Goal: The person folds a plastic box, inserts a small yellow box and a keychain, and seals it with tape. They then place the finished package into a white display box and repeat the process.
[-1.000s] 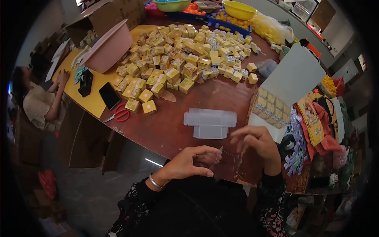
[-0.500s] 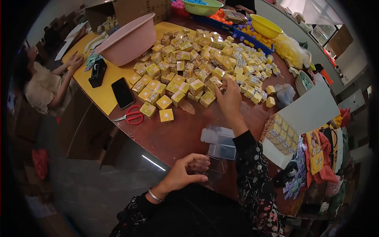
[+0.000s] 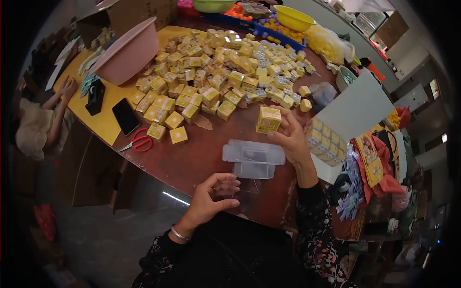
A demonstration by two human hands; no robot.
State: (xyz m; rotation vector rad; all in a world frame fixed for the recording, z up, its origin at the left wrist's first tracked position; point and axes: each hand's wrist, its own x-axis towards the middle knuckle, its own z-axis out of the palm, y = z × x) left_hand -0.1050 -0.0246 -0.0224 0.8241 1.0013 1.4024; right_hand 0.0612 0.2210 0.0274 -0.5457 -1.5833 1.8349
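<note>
My right hand (image 3: 294,139) grips a small yellow printed box (image 3: 268,119) between thumb and fingers, raised above the table. Lower down, my left hand (image 3: 213,196) has its fingers and thumb curved around a clear plastic box (image 3: 247,186), of which only faint edges show. Flattened clear plastic boxes (image 3: 253,156) lie on the table between my hands. Beyond them spreads a large pile of similar small yellow boxes (image 3: 201,72), some showing silvery-white sides.
Red-handled scissors (image 3: 142,140) and a black phone (image 3: 126,116) lie left. A pink basin (image 3: 127,53) stands behind them. At right, an open white carton (image 3: 355,105) holds rows of packed yellow boxes (image 3: 327,139). Another person's hands (image 3: 68,88) rest at the far-left table edge.
My right hand has drawn back from the pile's edge with a yellow box in it. My left hand keeps nearly the same pose. The whole view has shifted.
</note>
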